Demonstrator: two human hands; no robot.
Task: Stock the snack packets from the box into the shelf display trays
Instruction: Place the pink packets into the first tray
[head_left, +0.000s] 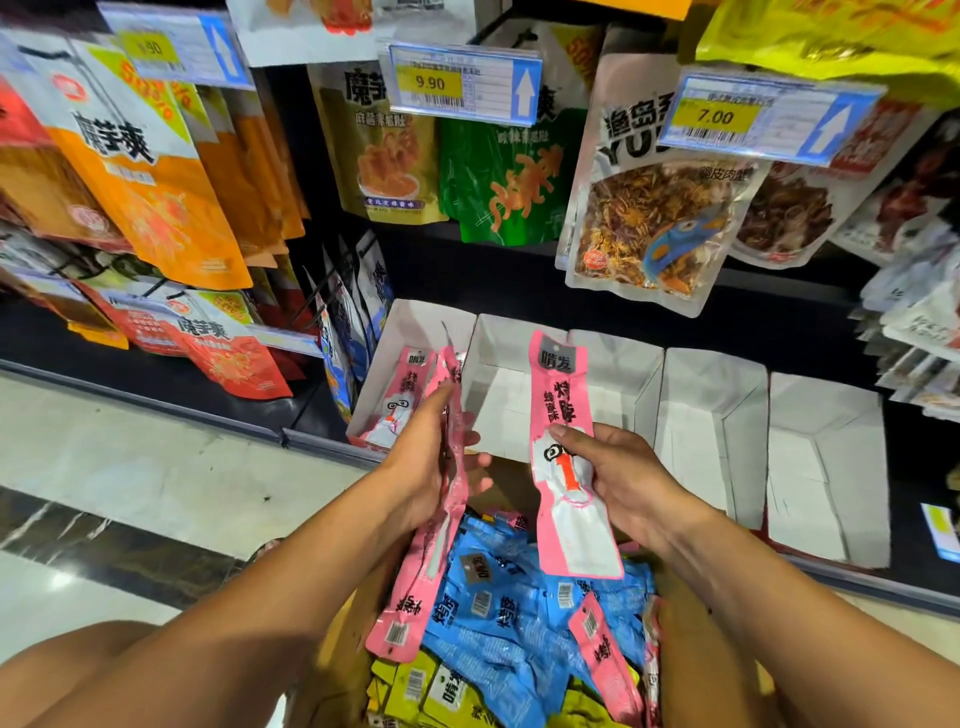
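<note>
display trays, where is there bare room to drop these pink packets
Bare floors show in the four white trays right of the leftmost tray: from the second tray, beside it, to the far right tray. The leftmost tray already holds pink packets. The box below is crammed with packets.

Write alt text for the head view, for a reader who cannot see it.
The left hand grips an edge-on pink packet and the right hand a front-facing pink packet, above a box of blue, pink and yellow packets. Behind stand white trays; the leftmost holds a stocked pink packet.
</note>
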